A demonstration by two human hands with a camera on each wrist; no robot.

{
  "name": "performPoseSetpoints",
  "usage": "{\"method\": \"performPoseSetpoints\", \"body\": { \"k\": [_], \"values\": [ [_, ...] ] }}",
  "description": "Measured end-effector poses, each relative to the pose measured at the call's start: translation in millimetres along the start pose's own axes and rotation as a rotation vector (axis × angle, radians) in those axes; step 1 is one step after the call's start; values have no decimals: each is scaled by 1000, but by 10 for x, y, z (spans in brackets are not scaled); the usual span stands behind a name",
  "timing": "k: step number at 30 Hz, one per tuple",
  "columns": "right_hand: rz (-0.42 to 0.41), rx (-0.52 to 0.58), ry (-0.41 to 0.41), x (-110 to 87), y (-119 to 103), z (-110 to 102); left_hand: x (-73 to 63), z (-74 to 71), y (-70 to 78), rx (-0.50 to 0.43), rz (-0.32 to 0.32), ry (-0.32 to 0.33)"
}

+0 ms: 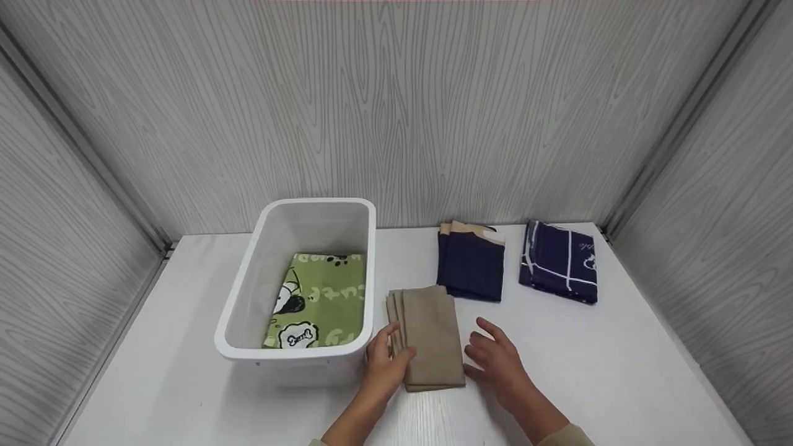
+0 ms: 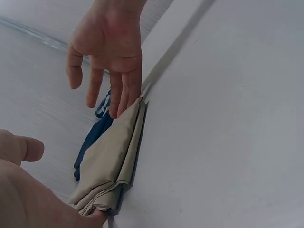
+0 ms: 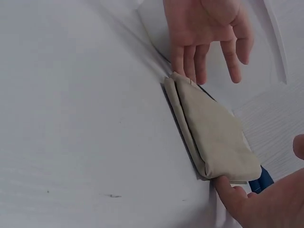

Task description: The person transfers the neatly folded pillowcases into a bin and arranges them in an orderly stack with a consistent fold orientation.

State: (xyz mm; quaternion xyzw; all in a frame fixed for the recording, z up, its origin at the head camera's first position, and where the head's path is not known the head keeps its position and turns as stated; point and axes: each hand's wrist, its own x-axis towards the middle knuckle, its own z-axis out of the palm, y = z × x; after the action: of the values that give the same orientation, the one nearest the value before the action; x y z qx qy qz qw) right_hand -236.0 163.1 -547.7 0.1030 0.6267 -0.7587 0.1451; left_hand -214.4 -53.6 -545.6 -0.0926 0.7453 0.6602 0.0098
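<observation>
A folded beige cloth [image 1: 433, 337] lies flat on the white table, its layers showing as stepped edges on the left. At its left edge my left hand [image 1: 385, 367] has the fingers right by the layers and the thumb over the border. My right hand [image 1: 497, 367] is beside the cloth's right edge, fingers loosely bent and spread. Both wrist views show hands at opposite sides of the folded cloth [image 3: 213, 133]. In the right wrist view, a right fingertip [image 3: 223, 185] is right at the cloth's edge.
Left of the cloth stands a white plastic bin [image 1: 232, 310] with a folded green printed cloth [image 1: 334, 303] inside. Behind lie a folded navy-and-tan cloth [image 1: 473, 263] and, farther right, a navy cloth with white lines [image 1: 560, 263]. Grey wood-grain panels [image 1: 403, 111] enclose the table [image 1: 595, 371].
</observation>
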Motion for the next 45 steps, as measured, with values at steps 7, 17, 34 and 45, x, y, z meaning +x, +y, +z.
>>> {"method": "performPoseSetpoints", "body": {
  "k": [7, 17, 34, 45],
  "values": [
    [73, 135, -43, 22, -1, -90, 15, -19, 25, -229, -137, -135],
    [169, 116, -144, 69, 20, -187, 65, -2, -11, -357, -226, -269],
    [63, 80, -38, 72, 21, -250, 99, 2, 44, -553, -350, -352],
    [122, 214, -29, 89, -31, -311, 148, 69, -25, -655, -373, -376]
  ]
}}
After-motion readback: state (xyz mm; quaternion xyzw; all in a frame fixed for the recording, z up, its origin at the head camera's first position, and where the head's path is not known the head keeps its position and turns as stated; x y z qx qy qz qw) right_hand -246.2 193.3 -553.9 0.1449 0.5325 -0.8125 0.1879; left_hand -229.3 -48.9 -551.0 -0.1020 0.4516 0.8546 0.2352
